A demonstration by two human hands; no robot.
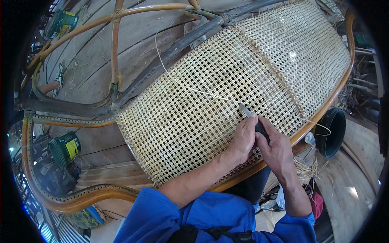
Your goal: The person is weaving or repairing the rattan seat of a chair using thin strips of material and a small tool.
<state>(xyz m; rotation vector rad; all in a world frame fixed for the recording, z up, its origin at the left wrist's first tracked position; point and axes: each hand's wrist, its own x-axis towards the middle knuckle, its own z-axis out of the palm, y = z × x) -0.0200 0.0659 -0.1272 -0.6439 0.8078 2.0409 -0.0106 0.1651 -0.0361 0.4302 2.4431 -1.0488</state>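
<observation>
A woven cane seat panel [194,109] stretches across the rattan furniture frame in front of me. Low over its near right part, my right hand [277,148] is wrapped round the dark handle of a knife [244,110]. Its short grey blade points up and to the left, with the tip by the weave. My left hand [242,137] is closed beside it, thumb against the blade; its other fingertips are partly hidden. From near the blade tip a long pale cane strand [202,92] runs up and left over the panel, its far end curling above the dark rail.
The curved rattan rim [227,183] passes just beneath my wrists. A dark green bucket [331,133] stands at the right; another green bucket [65,149] is at the left. Loose cane strips [306,170] lie by my right forearm. Someone's sandalled foot [56,83] shows far left.
</observation>
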